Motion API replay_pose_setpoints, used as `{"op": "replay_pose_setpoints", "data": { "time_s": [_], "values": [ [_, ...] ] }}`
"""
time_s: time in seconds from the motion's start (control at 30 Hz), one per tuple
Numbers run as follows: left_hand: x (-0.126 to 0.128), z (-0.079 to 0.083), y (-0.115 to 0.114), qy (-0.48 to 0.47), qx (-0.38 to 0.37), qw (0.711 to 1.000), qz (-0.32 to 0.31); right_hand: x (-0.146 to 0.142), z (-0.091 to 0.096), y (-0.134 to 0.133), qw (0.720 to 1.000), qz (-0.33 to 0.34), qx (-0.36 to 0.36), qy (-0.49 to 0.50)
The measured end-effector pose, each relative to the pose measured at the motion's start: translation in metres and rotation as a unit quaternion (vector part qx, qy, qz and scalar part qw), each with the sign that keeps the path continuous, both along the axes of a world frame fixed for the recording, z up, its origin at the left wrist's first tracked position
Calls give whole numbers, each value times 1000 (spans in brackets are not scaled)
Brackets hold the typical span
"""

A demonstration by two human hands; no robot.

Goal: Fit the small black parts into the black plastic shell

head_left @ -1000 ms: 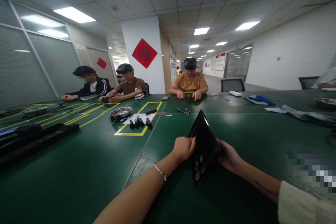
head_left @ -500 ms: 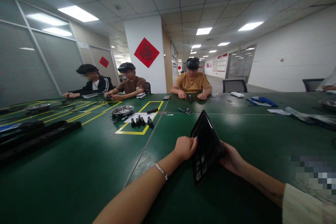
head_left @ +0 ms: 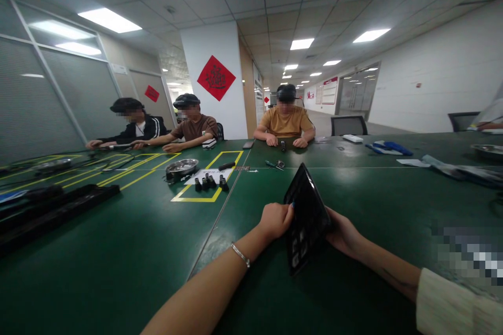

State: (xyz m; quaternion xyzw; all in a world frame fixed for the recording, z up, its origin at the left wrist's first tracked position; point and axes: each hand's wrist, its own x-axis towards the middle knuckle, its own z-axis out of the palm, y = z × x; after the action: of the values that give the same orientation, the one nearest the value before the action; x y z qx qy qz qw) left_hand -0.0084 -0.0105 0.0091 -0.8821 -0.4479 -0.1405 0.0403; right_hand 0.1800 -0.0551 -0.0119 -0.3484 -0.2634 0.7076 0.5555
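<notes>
I hold a flat black tray [head_left: 305, 209] tilted up on edge above the green table [head_left: 137, 251], with small pockets showing on its lower part. My left hand [head_left: 275, 220] is closed on the tray's left edge, thumb on the front face. My right hand [head_left: 343, 233] grips the tray from behind on the right side, its fingers mostly hidden by the tray.
Three people sit at the far side of the table. A yellow-taped rectangle [head_left: 208, 180] holds a metal bowl [head_left: 181, 167], a paper sheet and several small black parts [head_left: 210, 183]. Long black trays [head_left: 51, 212] lie at left. Blue tools and cloth lie at far right.
The view shifted slightly; the tray and both hands stay in nearly the same place. A person at the far left stretched an arm along the table.
</notes>
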Motion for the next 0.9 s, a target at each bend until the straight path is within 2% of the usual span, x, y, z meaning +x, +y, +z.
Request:
{"op": "replay_pose_setpoints", "data": {
  "time_s": [0.33, 0.6, 0.9],
  "values": [
    [0, 2, 0, -24, -25, 999, -8, -1, 3, -1, 1000, 3, 0, -10],
    [1, 0, 3, 4, -16, 1000, 13, 3, -7, 4, 1000, 20, 18, 2],
    [1, -1, 7, 6, -4, 1000, -8, 2, 2, -2, 1000, 13, 15, -1]
  ]
}}
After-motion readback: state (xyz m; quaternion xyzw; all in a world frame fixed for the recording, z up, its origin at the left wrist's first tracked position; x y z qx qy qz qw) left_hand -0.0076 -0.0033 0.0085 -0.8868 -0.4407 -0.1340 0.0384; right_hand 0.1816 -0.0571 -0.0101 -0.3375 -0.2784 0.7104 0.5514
